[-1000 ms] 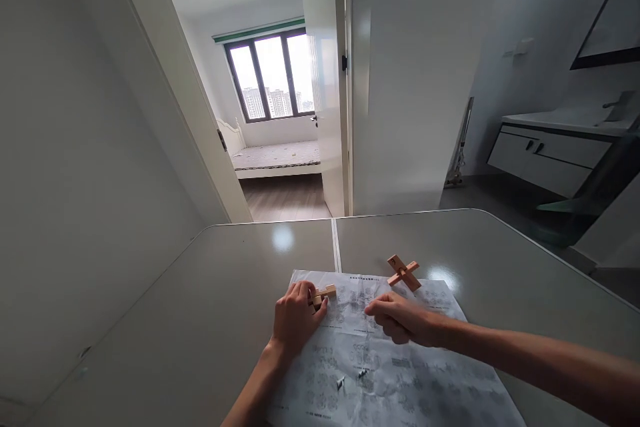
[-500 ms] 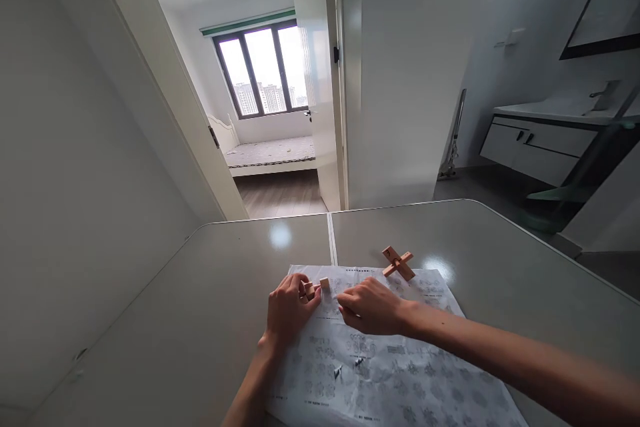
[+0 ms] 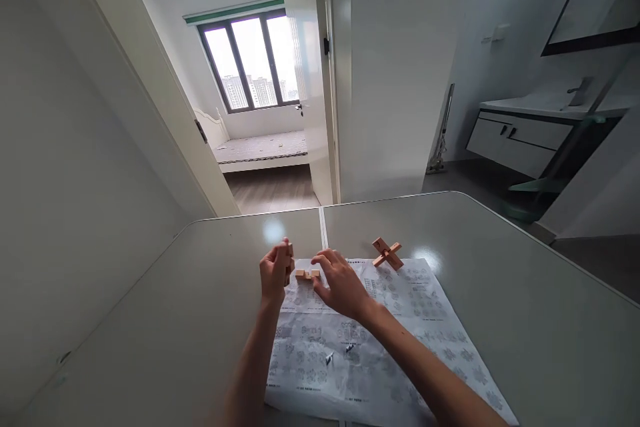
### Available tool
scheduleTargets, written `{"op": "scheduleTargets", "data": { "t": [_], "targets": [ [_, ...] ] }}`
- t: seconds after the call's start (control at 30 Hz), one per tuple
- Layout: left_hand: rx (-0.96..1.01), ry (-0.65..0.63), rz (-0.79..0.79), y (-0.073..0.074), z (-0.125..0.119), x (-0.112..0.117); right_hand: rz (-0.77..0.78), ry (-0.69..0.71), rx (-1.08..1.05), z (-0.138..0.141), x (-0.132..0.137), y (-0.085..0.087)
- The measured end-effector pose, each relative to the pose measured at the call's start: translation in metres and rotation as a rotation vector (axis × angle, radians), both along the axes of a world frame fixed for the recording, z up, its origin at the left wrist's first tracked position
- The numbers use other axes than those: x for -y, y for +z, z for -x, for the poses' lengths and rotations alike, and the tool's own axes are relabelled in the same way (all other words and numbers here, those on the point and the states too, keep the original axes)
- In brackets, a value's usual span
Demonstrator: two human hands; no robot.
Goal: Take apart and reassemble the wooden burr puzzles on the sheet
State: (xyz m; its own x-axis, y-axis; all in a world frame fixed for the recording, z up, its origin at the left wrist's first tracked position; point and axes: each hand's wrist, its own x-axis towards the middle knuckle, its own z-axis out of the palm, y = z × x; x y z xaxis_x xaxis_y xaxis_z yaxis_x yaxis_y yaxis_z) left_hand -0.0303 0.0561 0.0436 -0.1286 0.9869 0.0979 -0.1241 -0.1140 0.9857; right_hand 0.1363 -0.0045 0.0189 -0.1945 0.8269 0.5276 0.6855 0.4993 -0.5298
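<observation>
My left hand (image 3: pixel 274 272) is raised just above the table with its fingers closed on a small wooden puzzle piece (image 3: pixel 289 261), mostly hidden behind the fingers. My right hand (image 3: pixel 340 283) lies on the printed instruction sheet (image 3: pixel 400 340), fingers curved over a notched wooden bar (image 3: pixel 306 274) that rests on the sheet's far edge. An assembled wooden cross (image 3: pixel 387 253) sits at the sheet's far right corner, apart from both hands.
The grey table (image 3: pixel 500 280) has a seam down its middle and rounded far corners. Two tiny dark bits (image 3: pixel 337 353) lie on the sheet near my forearms. Beyond stand a white wall on the left, an open doorway to a bedroom, and a washbasin cabinet (image 3: pixel 520 137) at the right.
My left hand has lifted off the sheet with one piece, leaving a notched bar lying there. My right hand has slid left onto that bar. The camera has tilted and shifted slightly.
</observation>
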Motion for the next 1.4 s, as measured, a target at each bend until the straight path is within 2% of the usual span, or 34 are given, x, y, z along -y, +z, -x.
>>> {"op": "scheduleTargets", "data": {
  "t": [0.13, 0.23, 0.37, 0.5, 0.73, 0.83, 0.97, 1.07, 1.2, 1.4],
  "targets": [
    [0.402, 0.0, 0.111, 0.003, 0.013, -0.024, 0.042, 0.053, 0.053, 0.018, -0.007, -0.009],
    [0.624, -0.016, 0.161, 0.001, 0.024, -0.033, 0.073, 0.079, 0.103, 0.025, -0.008, -0.022],
    [0.809, -0.072, 0.191, -0.006, 0.034, -0.033, 0.097, 0.046, 0.061, 0.029, -0.005, -0.034],
    [0.906, -0.156, 0.194, -0.012, 0.037, -0.024, 0.1, -0.013, 0.018, 0.034, -0.002, -0.035],
    [0.936, -0.298, 0.224, -0.012, 0.021, -0.005, 0.113, -0.084, -0.068, 0.033, 0.014, -0.034],
    [0.913, -0.365, 0.265, -0.008, 0.007, 0.0, 0.099, -0.1, -0.268, 0.025, 0.032, -0.033],
    [0.857, -0.467, 0.338, -0.001, -0.02, 0.008, 0.093, -0.115, -0.468, 0.006, 0.057, -0.021],
    [0.794, -0.561, 0.414, 0.0, -0.045, 0.017, 0.102, -0.197, -0.572, -0.009, 0.069, -0.007],
    [0.707, -0.671, 0.517, -0.006, -0.073, 0.031, 0.205, -0.282, -0.715, -0.023, 0.077, 0.003],
    [0.63, -0.765, 0.583, -0.018, -0.084, 0.05, 0.282, -0.287, -0.71, -0.034, 0.095, -0.006]
  ]
}}
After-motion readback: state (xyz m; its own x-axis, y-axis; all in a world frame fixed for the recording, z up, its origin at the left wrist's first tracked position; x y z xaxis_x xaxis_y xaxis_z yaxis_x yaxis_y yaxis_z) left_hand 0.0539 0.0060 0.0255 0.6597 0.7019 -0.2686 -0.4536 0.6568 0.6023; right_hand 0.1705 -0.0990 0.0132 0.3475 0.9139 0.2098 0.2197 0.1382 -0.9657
